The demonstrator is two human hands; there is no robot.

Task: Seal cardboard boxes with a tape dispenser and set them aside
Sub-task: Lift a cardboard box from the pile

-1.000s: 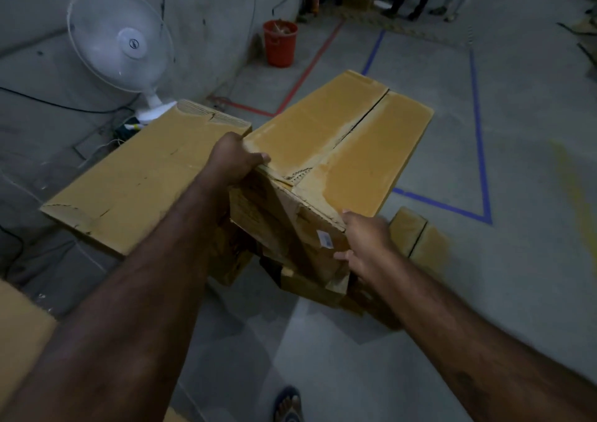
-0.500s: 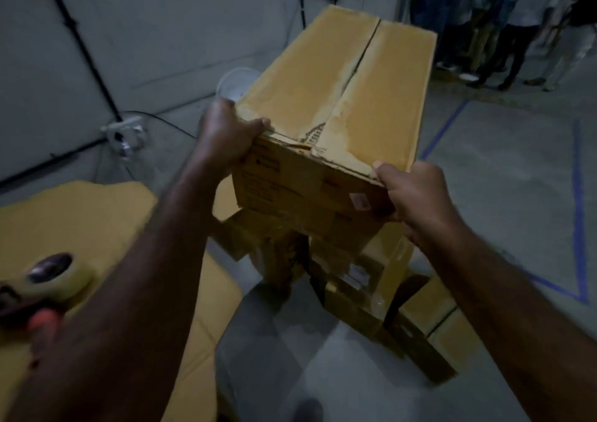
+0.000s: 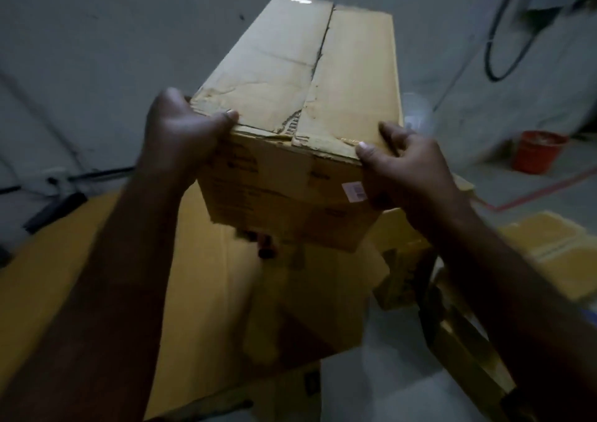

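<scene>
I hold a long brown cardboard box [image 3: 307, 76] up in front of me, its two top flaps shut with a torn seam down the middle. My left hand [image 3: 181, 134] grips its near left corner, thumb on the top edge. My right hand [image 3: 403, 166] grips the near right corner beside a small barcode label [image 3: 354, 191]. Below the held box lies a large flat cardboard box [image 3: 226, 308]. No tape dispenser shows in this view.
More cardboard boxes [image 3: 452, 334] crowd the floor at the right, with a flat cardboard sheet [image 3: 549, 240] further right. A red bucket [image 3: 538, 151] stands by the grey wall near a red floor line. Black cables hang on the wall.
The box has swung left with my view, now over the large flat box. The tape roll seen at the lower left half a second ago is out of view.
</scene>
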